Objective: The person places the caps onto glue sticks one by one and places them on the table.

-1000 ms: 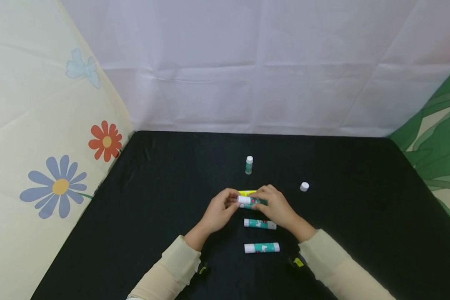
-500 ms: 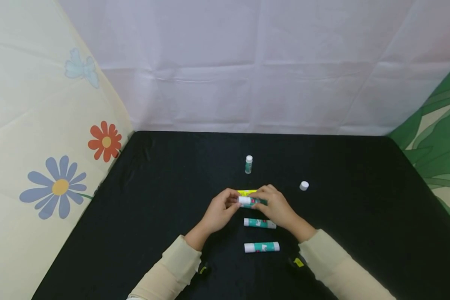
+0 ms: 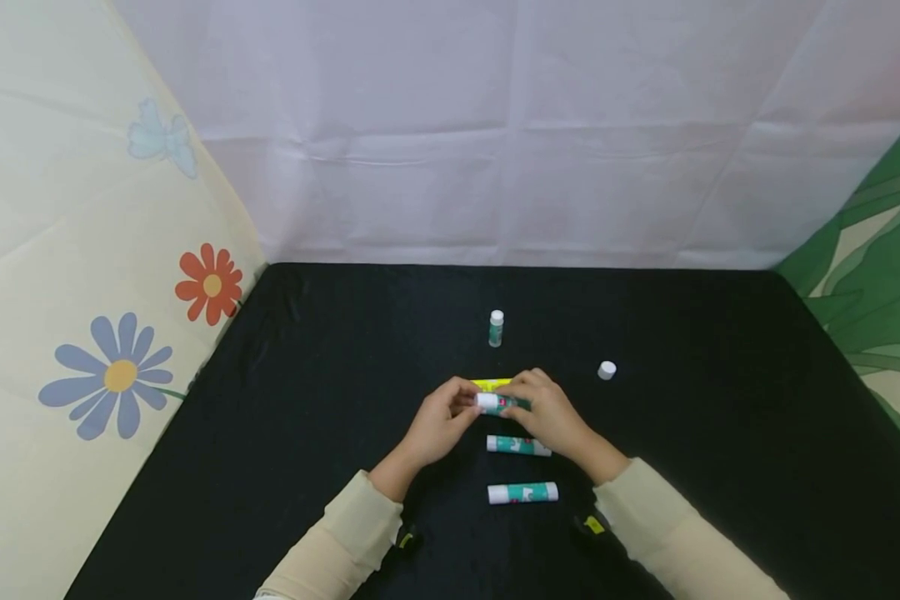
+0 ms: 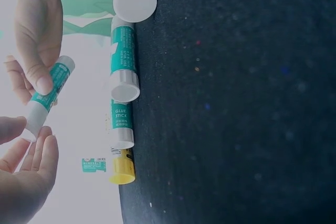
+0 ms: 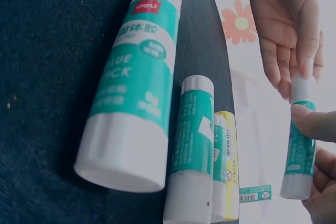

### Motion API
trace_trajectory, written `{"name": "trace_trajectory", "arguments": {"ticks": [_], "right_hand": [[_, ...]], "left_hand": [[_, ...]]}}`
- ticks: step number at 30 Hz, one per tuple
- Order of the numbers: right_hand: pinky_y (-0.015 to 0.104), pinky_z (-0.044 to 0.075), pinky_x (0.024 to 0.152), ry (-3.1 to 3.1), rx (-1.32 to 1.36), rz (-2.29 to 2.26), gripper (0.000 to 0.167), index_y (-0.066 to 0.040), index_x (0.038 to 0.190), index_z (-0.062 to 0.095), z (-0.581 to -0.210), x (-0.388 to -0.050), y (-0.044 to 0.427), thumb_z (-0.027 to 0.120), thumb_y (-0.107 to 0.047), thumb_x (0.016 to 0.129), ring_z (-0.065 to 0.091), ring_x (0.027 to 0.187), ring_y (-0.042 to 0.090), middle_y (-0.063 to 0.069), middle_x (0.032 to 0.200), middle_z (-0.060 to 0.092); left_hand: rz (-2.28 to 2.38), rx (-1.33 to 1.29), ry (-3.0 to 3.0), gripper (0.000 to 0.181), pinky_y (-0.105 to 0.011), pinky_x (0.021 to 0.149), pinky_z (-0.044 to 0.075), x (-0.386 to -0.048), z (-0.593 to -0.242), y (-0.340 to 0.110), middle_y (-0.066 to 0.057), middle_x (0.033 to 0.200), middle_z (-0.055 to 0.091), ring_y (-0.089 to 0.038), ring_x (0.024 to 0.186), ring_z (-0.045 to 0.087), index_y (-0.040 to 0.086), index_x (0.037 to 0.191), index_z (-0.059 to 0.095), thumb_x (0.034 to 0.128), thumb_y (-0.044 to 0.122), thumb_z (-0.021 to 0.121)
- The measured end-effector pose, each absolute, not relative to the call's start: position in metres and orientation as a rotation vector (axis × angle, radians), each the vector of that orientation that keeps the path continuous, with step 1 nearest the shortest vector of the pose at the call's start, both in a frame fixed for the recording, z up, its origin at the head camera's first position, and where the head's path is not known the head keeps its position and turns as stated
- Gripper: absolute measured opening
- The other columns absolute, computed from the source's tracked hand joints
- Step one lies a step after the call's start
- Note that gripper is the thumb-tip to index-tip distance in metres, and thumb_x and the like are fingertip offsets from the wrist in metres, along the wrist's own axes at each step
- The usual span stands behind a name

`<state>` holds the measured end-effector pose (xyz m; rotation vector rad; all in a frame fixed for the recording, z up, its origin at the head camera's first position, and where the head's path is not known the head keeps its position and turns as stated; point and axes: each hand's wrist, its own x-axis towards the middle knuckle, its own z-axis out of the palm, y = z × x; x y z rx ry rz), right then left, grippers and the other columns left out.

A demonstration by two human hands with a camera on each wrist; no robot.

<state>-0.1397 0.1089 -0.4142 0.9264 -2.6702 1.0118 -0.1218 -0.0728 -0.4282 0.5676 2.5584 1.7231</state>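
A teal-and-white glue stick (image 3: 487, 401) is held between both hands above the table. My left hand (image 3: 437, 419) pinches its white end between thumb and fingers. My right hand (image 3: 551, 414) grips the teal body (image 5: 300, 150) with thumb and fingers. Below it, partly hidden by the hands in the head view, lie another green glue stick (image 4: 122, 124) and a yellow one (image 3: 490, 385). Two more green glue sticks, a middle one (image 3: 519, 445) and a nearest one (image 3: 522, 493), lie in a row closer to the person.
Farther back, a small glue stick (image 3: 497, 329) stands upright. A loose white cap (image 3: 607, 370) is to the right of the hands. Black cloth (image 3: 720, 417) covers the table, with a white backdrop (image 3: 420, 167) behind it.
Both hands keep the same hold on the glue stick, almost still. The whole view shifts very slightly; the things on the table stay put.
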Motion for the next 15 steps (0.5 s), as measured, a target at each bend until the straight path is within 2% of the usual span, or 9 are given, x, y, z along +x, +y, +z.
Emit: {"name": "trace_trajectory", "arguments": {"ticks": [10,15], "right_hand": [[0.026,0.040,0.062,-2.640,0.949,0.992,0.024,-0.003,0.092,0.066,-0.4167,-0.1391,0.1068,0.071,-0.006,0.068,0.044,0.076,0.013,0.002,0.084,0.055],[0.025,0.040,0.062,-2.656,0.952,0.970,0.025,-0.002,0.092,0.066,-0.4177,-0.1374,0.1049,0.071,-0.005,0.068,0.043,0.076,0.013,0.002,0.084,0.055]], "left_hand": [[1.730,0.519,2.537,0.016,-0.026,0.071,0.045,-0.1195,-0.4281,-0.0736,-0.010,0.096,0.056,-0.020,0.087,0.055,0.001,0.098,0.052,0.0830,0.004,0.056],[1.708,0.487,2.556,0.015,-0.023,0.069,0.045,-0.1184,-0.4303,-0.0740,-0.009,0.091,0.058,-0.017,0.083,0.057,0.002,0.096,0.053,0.0818,0.004,0.057]]}}
